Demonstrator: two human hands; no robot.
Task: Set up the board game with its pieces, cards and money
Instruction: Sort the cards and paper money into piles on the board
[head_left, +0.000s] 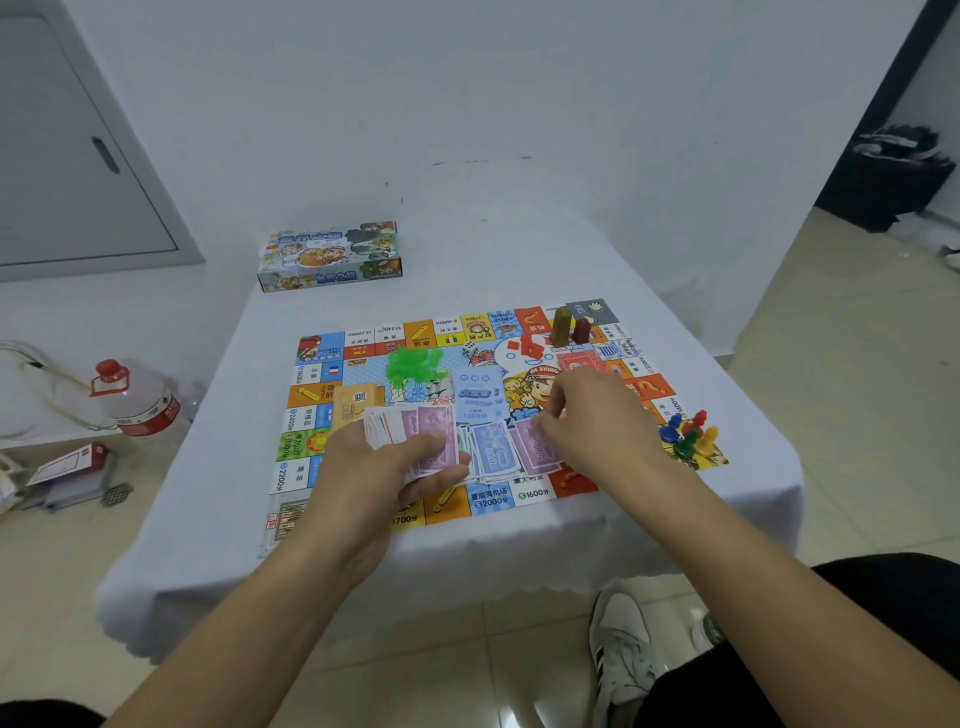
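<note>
I am sorting the play money, and this looks like the middle of the job. My left hand (395, 462) grips a fat stack of paper money (410, 434), with the thumb across a purple note on top and the fingers curled under it. My right hand (582, 415) is just to the right of that, low over the board, and its fingers are bent down onto a purple note (535, 447) that lies on the board; I think it pinches that note, but I cannot tell for sure. A blue note pile (491, 452) lies between my two hands. All of this sits on the colourful paper game board (363, 338), which is spread on the white cloth table (519, 249). Other parts look already out: a heap of little green plastic houses (415, 364) in the far left middle, small red plastic blocks (527, 347) and a white dice (470, 349) farther back, a red card deck (582, 359) by the blocks, an orange card deck (353, 402) on the left, and four plastic pawns (688, 434) in blue, red, green and yellow at the right edge. The picture game box (330, 254) sits at the far left of the table. Next I think I should peel one note off the stack and lay it on the pile of the same colour, keeping the piles apart and neat.
</note>
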